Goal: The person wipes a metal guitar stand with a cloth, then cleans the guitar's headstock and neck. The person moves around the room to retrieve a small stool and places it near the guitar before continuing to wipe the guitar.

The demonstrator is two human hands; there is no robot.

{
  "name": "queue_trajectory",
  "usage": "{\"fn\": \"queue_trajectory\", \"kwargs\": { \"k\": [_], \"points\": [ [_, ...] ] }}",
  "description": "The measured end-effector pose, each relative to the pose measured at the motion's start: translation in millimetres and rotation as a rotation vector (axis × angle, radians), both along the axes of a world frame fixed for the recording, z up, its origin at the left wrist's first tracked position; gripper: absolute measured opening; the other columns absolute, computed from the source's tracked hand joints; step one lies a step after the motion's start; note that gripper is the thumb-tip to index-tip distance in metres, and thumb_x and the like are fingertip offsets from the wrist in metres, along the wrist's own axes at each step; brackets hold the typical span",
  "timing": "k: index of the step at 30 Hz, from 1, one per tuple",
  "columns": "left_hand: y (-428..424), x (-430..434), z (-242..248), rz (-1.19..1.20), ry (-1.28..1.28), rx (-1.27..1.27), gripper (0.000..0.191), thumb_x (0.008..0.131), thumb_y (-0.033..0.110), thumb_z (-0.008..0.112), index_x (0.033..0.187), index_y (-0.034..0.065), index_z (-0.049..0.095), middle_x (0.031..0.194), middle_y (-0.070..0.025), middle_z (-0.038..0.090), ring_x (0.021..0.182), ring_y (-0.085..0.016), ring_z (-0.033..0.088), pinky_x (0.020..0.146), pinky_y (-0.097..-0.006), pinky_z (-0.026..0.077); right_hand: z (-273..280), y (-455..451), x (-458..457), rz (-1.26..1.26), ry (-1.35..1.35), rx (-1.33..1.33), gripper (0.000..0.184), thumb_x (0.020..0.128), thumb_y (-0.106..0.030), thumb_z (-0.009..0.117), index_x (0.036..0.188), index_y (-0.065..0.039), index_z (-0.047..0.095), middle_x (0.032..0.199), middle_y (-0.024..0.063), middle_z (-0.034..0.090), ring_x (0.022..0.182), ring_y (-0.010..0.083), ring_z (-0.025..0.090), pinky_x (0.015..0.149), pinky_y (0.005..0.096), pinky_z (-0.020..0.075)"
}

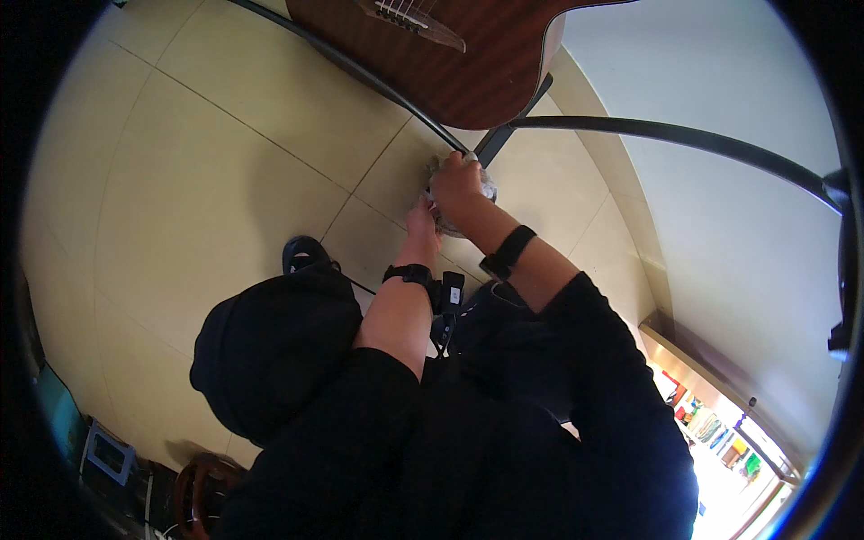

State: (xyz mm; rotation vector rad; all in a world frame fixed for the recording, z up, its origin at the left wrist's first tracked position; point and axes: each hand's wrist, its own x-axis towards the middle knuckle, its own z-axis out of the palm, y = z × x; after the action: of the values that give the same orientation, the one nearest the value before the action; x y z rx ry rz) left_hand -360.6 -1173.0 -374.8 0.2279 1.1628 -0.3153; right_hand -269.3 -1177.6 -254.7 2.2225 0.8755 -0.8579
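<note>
Both my hands meet at a crumpled grey cloth (489,183), low over the tiled floor. My right hand (460,182) grips it from above with bent fingers. Beside and slightly below, my left hand (423,221) pinches its near left side; the right hand hides some of those fingertips. The cloth is bunched by the lower end of a slim black metal bar (405,101), close to a wider black foot bar (496,143). What the cloth covers is hidden.
Above the hands, a brown acoustic guitar (432,74) rests by the black frame. Another black bar (648,131) runs right, along the white wall (715,202). My black shoe (304,253) is on the floor tiles (182,202). A wooden stool (199,489) stands lower left.
</note>
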Motion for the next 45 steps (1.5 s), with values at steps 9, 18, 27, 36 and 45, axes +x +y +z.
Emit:
{"fn": "queue_trajectory", "kwargs": {
  "k": [9, 18, 27, 36, 45],
  "points": [
    [10, -27, -20, 0.115, -0.003, -0.023, 0.049, 0.098, 0.045, 0.041, 0.131, 0.0092, 0.048, 0.126, -0.0098, 0.056, 0.115, -0.026, 0.054, 0.093, -0.0435, 0.047, -18, 3, -31, -0.046, 0.207, 0.223, 0.031, 0.072, -0.024, 0.068, 0.100, -0.009, 0.071, 0.102, 0.0108, 0.066, 0.101, 0.0303, 0.058, 0.077, 0.0439, 0.0515],
    [0, -9, 5, -0.187, -0.079, -0.192, 0.054, 0.097, 0.050, 0.041, 0.122, 0.0037, 0.050, 0.115, -0.0150, 0.058, 0.106, -0.029, 0.058, 0.088, -0.0416, 0.049, 62, -69, 11, -0.378, -0.256, 0.547, 0.048, 0.071, -0.009, 0.061, 0.118, -0.018, 0.063, 0.108, 0.0101, 0.063, 0.106, 0.0315, 0.055, 0.082, 0.0411, 0.0518],
    [9, 1, 19, -0.459, -0.059, -0.165, 0.050, 0.097, 0.056, 0.038, 0.120, 0.0128, 0.048, 0.107, -0.0126, 0.066, 0.061, -0.012, 0.045, 0.053, -0.0269, 0.036, -9, -59, 76, -0.035, -0.117, 0.237, 0.043, 0.077, -0.014, 0.059, 0.120, -0.009, 0.059, 0.132, 0.0107, 0.053, 0.119, 0.0294, 0.051, 0.085, 0.0409, 0.0500],
    [17, 0, 8, -0.539, -0.052, 0.014, 0.048, 0.095, 0.055, 0.042, 0.121, 0.0159, 0.049, 0.109, -0.0053, 0.066, 0.068, -0.012, 0.049, 0.059, -0.0298, 0.038, -32, -53, 99, -0.192, -0.356, 0.461, 0.036, 0.086, -0.019, 0.050, 0.120, -0.019, 0.062, 0.121, 0.0078, 0.062, 0.114, 0.0257, 0.058, 0.090, 0.0369, 0.0468],
    [19, -2, 1, -0.560, -0.054, 0.054, 0.044, 0.095, 0.053, 0.042, 0.121, 0.0182, 0.051, 0.109, -0.0014, 0.066, 0.079, -0.013, 0.052, 0.066, -0.0317, 0.041, -18, -51, 91, -0.151, -0.251, 0.359, 0.024, 0.083, -0.015, 0.052, 0.100, -0.012, 0.069, 0.107, 0.0093, 0.066, 0.101, 0.0277, 0.062, 0.080, 0.0410, 0.0489]
  ]
}}
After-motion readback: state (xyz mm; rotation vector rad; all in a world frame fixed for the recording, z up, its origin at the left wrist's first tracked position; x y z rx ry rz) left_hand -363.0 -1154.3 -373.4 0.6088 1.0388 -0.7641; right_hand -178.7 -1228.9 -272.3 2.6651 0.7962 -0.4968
